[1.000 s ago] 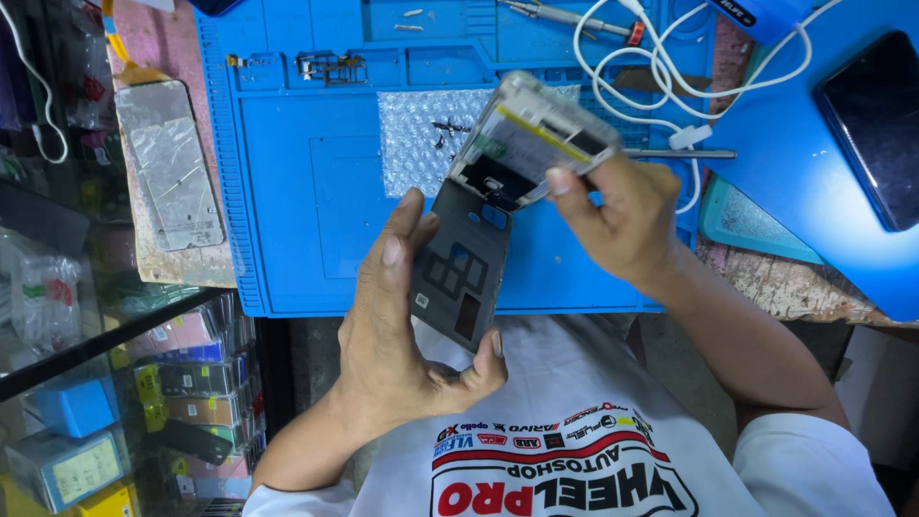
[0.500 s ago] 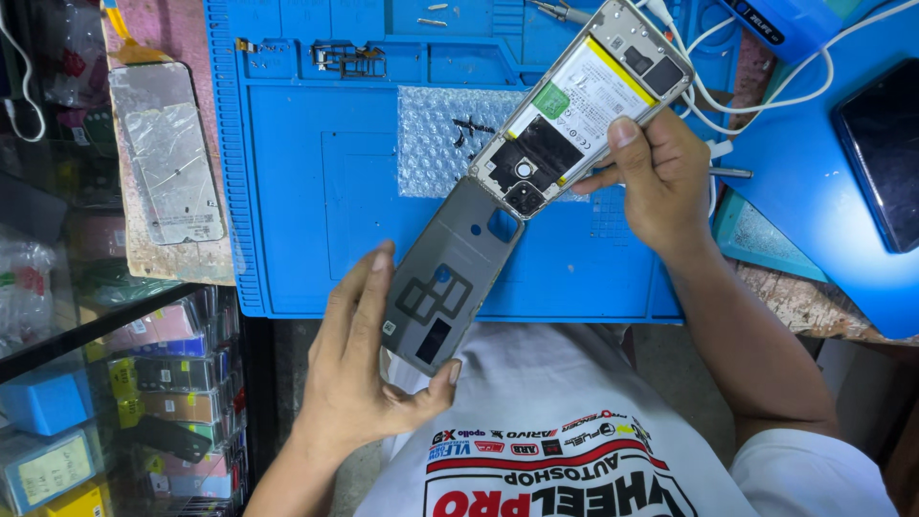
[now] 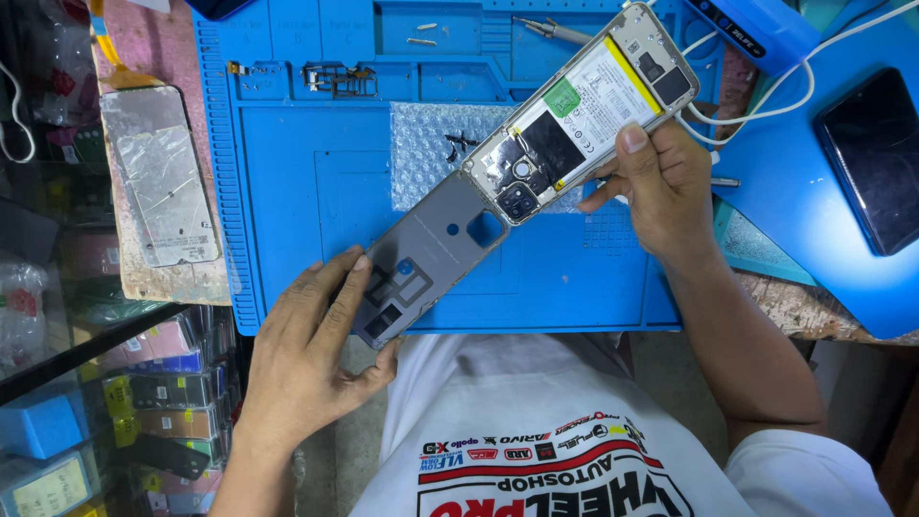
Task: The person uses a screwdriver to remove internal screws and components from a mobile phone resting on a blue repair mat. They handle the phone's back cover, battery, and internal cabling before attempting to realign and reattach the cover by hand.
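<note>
Above a blue mat (image 3: 297, 191) on the worktop, an opened phone (image 3: 584, 110) is held on a diagonal, its long axis running from lower left to upper right, camera end pointing down-left toward the person. Its inner face is up: a pale battery with a green square label and a yellow strip along one edge, dark shielding beside it, round camera lenses at the lower end. The right hand (image 3: 665, 187) holds the phone, thumb on the lower long edge and fingers closed beneath. The left hand (image 3: 306, 354) holds a grey back cover (image 3: 431, 254) by its lower end, thumb under the corner and fingers laid over the inner side. The cover lies along the same diagonal, its top end touching the phone's camera end; it is matte plastic with a rounded cut-out and dark foam pads. Under the phone sits a patch of bubble wrap (image 3: 426, 153) carrying small dark screws. A cracked silvery panel (image 3: 158, 177) lies on a pink board left of the mat. To the right, a dark phone (image 3: 876, 158) rests face up on a blue sheet, near a white cable (image 3: 766, 105). Small boxed packages in yellow, blue and pink fill shelves (image 3: 105, 402) at lower left.
</note>
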